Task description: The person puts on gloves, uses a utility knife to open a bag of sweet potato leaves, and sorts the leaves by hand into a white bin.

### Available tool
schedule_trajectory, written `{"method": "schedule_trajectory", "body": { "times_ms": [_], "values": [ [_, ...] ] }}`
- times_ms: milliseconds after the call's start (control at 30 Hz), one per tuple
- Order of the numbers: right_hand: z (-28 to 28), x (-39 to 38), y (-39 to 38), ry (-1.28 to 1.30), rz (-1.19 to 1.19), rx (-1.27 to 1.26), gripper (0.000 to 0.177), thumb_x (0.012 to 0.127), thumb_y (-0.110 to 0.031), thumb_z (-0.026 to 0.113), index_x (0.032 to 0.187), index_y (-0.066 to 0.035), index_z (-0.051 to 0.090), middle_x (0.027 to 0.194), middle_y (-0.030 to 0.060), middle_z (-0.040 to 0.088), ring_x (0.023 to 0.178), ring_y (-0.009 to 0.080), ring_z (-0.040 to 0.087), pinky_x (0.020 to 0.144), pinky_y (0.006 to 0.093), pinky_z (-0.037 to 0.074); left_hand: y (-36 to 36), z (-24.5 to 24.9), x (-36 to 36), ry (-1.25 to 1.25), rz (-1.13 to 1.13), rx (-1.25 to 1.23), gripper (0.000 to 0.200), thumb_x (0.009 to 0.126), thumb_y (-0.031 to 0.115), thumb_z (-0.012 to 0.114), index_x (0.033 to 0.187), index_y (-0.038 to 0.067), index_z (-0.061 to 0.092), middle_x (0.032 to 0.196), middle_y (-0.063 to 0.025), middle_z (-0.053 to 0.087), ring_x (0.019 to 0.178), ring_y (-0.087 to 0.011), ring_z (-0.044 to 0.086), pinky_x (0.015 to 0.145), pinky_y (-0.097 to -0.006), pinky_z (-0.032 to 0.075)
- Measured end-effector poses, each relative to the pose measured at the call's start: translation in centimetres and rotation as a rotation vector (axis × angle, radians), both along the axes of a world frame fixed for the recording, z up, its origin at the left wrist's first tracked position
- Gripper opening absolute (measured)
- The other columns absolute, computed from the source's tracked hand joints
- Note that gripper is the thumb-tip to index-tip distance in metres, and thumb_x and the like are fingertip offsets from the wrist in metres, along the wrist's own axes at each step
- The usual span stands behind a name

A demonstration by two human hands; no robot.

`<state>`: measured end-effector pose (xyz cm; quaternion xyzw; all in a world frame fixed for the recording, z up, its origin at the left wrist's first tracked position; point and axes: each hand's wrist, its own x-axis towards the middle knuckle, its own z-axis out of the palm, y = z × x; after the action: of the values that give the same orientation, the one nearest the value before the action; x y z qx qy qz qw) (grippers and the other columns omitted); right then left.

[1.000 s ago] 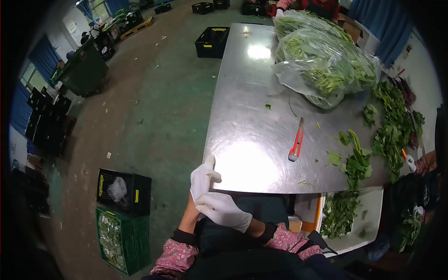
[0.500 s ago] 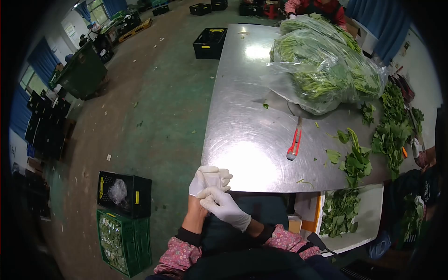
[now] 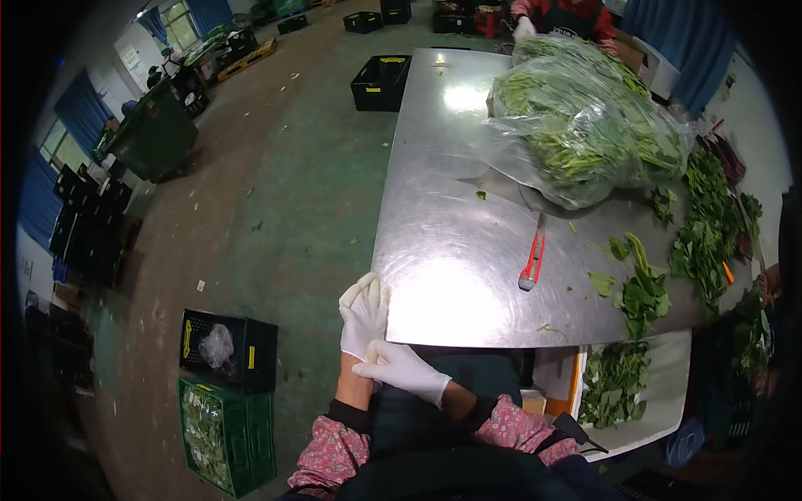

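My left hand (image 3: 363, 319), in a white glove, points upward beside the table's near left corner with its fingers stretched out. My right hand (image 3: 405, 371), gloved too, is closed at the left wrist, its fingers pinching the cuff of the left glove. Both hands are just off the edge of the metal table (image 3: 434, 217). On the tabletop lies a red utility knife (image 3: 532, 259), blade end pointing away from me. Farther back sits a big clear plastic bag of leafy greens (image 3: 585, 125). Loose leafy stems (image 3: 642, 296) lie to the right.
A white foam box (image 3: 668, 392) with greens stands below the table's near edge. At floor left, a black crate (image 3: 263, 355) rests on a green crate (image 3: 251, 442). Another black crate (image 3: 380, 88) is beyond the table's left side. A person (image 3: 576, 21) stands at the far end.
My left hand's fingers have straightened upward from a bent pose. My right hand stays at the left wrist. The view has shifted slightly. The far person's gloved hand shows more clearly.
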<state>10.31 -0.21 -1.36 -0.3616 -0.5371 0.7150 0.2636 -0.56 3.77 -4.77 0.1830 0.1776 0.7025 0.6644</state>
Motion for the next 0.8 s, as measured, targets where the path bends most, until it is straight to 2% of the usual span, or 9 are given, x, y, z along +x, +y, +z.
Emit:
{"method": "schedule_trajectory", "body": {
  "times_ms": [67, 133, 200, 367, 400, 500, 600, 667, 800],
  "values": [
    [1.2, 0.6, 0.6, -0.16, 0.132, 0.137, 0.037, 0.09, -0.034, 0.068, 0.077, -0.004, 0.052, 0.067, 0.0025, 0.053, 0.066, 0.0086, 0.048, 0.059, 0.0296, 0.042, -0.4, 1.4, 1.0, 0.16, 0.075, 0.033, 0.061, 0.104, 0.043, 0.031, 0.146, -0.002, 0.028, 0.151, -0.0161, 0.034, 0.141, -0.0276, 0.029, 0.119, -0.0367, 0.024],
    [2.1, 0.9, 1.3, -0.217, 0.218, 0.235, 0.04, 0.09, -0.036, 0.068, 0.075, -0.004, 0.05, 0.066, 0.0042, 0.053, 0.064, 0.01, 0.048, 0.058, 0.0306, 0.042, 0.1, 4.1, 1.3, -0.049, -0.144, -0.018, 0.059, 0.105, 0.04, 0.031, 0.144, -0.003, 0.029, 0.152, -0.0156, 0.033, 0.143, -0.0273, 0.026, 0.119, -0.0375, 0.023],
    [2.1, 0.6, 1.8, -0.17, 0.249, 0.296, 0.045, 0.089, -0.039, 0.068, 0.073, -0.003, 0.047, 0.064, 0.0063, 0.051, 0.06, 0.0127, 0.046, 0.058, 0.0327, 0.042, 0.7, 4.8, 1.3, -0.103, -0.255, -0.049, 0.058, 0.105, 0.039, 0.03, 0.143, -0.005, 0.03, 0.152, -0.0174, 0.033, 0.143, -0.0279, 0.028, 0.119, -0.038, 0.024],
    [2.5, -0.1, 1.3, -0.162, 0.2, 0.474, 0.04, 0.087, -0.03, 0.067, 0.072, -0.001, 0.045, 0.061, 0.0105, 0.044, 0.057, 0.0162, 0.041, 0.057, 0.0351, 0.04, 3.0, 0.5, 0.6, 0.042, -0.395, -0.136, 0.061, 0.105, 0.041, 0.026, 0.141, -0.008, 0.034, 0.144, -0.0269, 0.04, 0.133, -0.0298, 0.045, 0.112, -0.0362, 0.036],
    [2.2, -0.1, 1.2, -0.152, 0.184, 0.507, 0.038, 0.087, -0.028, 0.067, 0.071, -0.001, 0.044, 0.061, 0.0113, 0.043, 0.056, 0.0168, 0.04, 0.056, 0.0357, 0.039, 3.2, 1.1, 0.4, 0.062, -0.41, -0.171, 0.06, 0.105, 0.041, 0.027, 0.139, -0.008, 0.036, 0.142, -0.0282, 0.042, 0.131, -0.0301, 0.047, 0.11, -0.0362, 0.038],
    [1.7, 0.3, 0.8, -0.107, 0.148, 0.479, 0.037, 0.086, -0.025, 0.066, 0.07, -0.001, 0.043, 0.061, 0.0129, 0.041, 0.056, 0.0171, 0.038, 0.056, 0.036, 0.038, 3.2, 2.3, 0.4, 0.072, -0.448, -0.248, 0.057, 0.104, 0.038, 0.028, 0.138, -0.007, 0.039, 0.141, -0.0271, 0.043, 0.131, -0.0301, 0.046, 0.11, -0.0375, 0.038],
    [1.4, 0.6, 0.5, -0.091, 0.094, 0.466, 0.038, 0.087, -0.023, 0.066, 0.069, -0.001, 0.041, 0.06, 0.0083, 0.038, 0.058, 0.0125, 0.036, 0.056, 0.0331, 0.037, 3.5, 2.8, 0.6, 0.011, -0.474, -0.274, 0.053, 0.104, 0.034, 0.03, 0.139, -0.005, 0.038, 0.144, -0.0234, 0.042, 0.134, -0.0297, 0.043, 0.112, -0.0395, 0.034],
    [1.6, 0.9, 0.3, -0.015, 0.11, 0.324, 0.038, 0.088, -0.02, 0.066, 0.069, -0.001, 0.039, 0.061, 0.0042, 0.035, 0.061, 0.009, 0.034, 0.056, 0.0307, 0.035, 3.6, 3.1, 0.5, -0.059, -0.47, -0.289, 0.051, 0.103, 0.031, 0.031, 0.14, -0.004, 0.038, 0.145, -0.021, 0.041, 0.136, -0.0293, 0.04, 0.114, -0.0408, 0.031],
    [2.2, 0.9, -0.4, 0.1, 0.136, 0.21, 0.037, 0.09, -0.016, 0.065, 0.07, -0.002, 0.037, 0.064, -0.0027, 0.032, 0.065, 0.0045, 0.03, 0.056, 0.0269, 0.034, 3.5, 4.4, -0.3, -0.229, -0.348, -0.255, 0.048, 0.103, 0.025, 0.033, 0.142, -0.002, 0.037, 0.149, -0.0161, 0.039, 0.139, -0.0287, 0.035, 0.117, -0.0435, 0.026]
  ]
}}
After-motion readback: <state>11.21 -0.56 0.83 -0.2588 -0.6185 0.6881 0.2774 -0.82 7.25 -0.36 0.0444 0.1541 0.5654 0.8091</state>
